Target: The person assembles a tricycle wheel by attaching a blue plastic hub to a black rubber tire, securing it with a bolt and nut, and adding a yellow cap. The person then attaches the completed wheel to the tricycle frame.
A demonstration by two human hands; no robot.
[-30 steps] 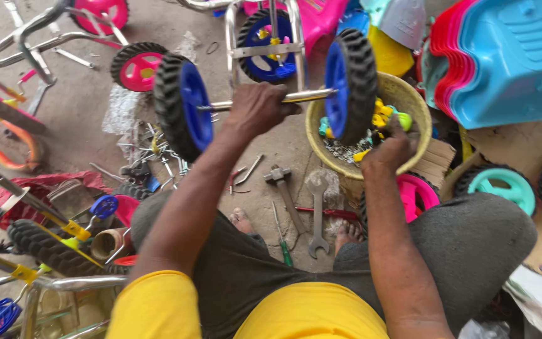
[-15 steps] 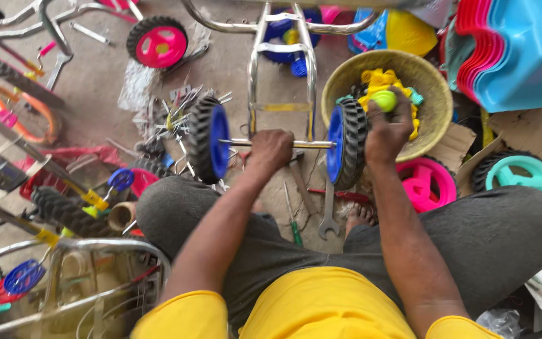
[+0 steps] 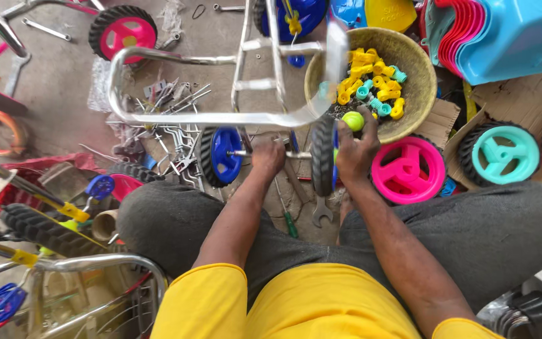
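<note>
1. While you sit on the floor, your left hand (image 3: pixel 268 157) is closed around the metal axle (image 3: pixel 246 152) between the two blue-hubbed wheels.
2. Your right hand (image 3: pixel 354 147) pinches a lime-green cap (image 3: pixel 352 120) against the right wheel (image 3: pixel 323 157), fingers curled on its tyre.
3. Left wheel (image 3: pixel 219 156): upright on the axle, under the chrome frame (image 3: pixel 221 117).
4. Woven basket (image 3: pixel 418 75) of yellow and teal plastic parts: just beyond your right hand.
5. Pink wheel (image 3: pixel 407 169): flat, beside your right hand.
6. Spanner (image 3: pixel 321 213): on the floor between your knees.

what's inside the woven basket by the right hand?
The woven basket holds yellow plastic caps and a few teal ones. The right hand, holding a green cap, covers its near rim; anything beneath the pile is hidden.
</note>
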